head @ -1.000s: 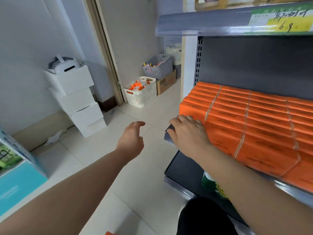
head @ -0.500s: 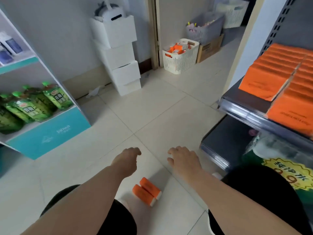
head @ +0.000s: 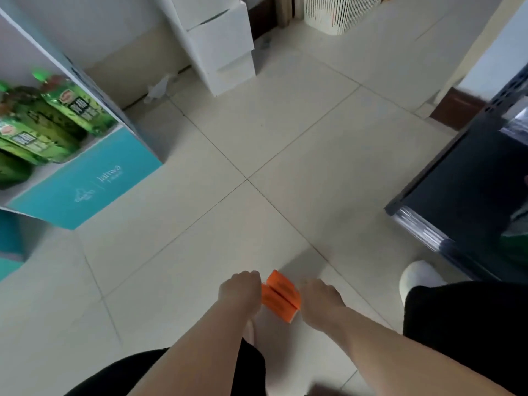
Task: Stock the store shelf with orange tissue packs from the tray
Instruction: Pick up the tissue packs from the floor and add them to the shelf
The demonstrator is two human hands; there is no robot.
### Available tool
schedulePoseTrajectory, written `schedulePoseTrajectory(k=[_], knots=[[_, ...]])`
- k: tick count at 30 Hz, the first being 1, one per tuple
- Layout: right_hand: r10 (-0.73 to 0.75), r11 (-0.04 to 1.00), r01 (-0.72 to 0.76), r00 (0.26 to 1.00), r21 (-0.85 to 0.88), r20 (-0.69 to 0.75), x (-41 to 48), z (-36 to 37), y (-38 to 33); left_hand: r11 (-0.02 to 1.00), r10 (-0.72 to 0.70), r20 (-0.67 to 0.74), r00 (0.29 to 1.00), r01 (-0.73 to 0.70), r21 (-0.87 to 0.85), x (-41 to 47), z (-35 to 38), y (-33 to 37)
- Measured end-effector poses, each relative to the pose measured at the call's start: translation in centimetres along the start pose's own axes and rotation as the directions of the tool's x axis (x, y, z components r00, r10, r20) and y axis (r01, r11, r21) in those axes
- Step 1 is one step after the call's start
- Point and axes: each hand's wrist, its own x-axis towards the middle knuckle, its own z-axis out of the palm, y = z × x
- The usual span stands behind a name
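Two orange tissue packs [head: 280, 295] lie side by side on the tiled floor just in front of my knees. My left hand [head: 240, 291] is at their left end, fingers curled down over the end of the nearer pack. At the right end, my right hand [head: 320, 298] touches the corner of the other pack; its fingers point down and are hidden under the back of the hand. The dark lower shelf [head: 457, 181] of the store rack stands to the right. The shelf with stocked orange packs is out of view.
A white slatted basket [head: 337, 15] stands at the far top edge. Stacked white boxes [head: 223, 50] sit against the wall. A teal display stand [head: 85, 184] with green bottles [head: 57, 110] is at the left. My white shoe [head: 420, 277] is near the rack.
My view has tilted down from the orange-stocked shelf to the floor. Both hands have dropped from the shelf to the two packs on the floor and now touch them.
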Motion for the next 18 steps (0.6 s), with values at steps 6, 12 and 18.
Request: schedulePoseTrajectory(k=[6,12,18], knots=[[0.087,0.992,-0.091,0.995,0.088,0.043,4.9,2.8,0.2,0.99,-0.046,-0.006,0.999,0.045,-0.133,3.8,1.0,-1.1],[0.141,0.975,-0.146,0.989,0.165,0.042,7.9,4.9,-0.2,0.98,-0.007,-0.007,1.0,0.005,-0.198,5.3,1.8,-1.3],[0.221,0.952,-0.2,0.973,0.233,-0.067,7.6,4.8,0.9,0.976,0.041,0.007,0.999,-0.038,-0.213,5.5,2.8,-1.2]])
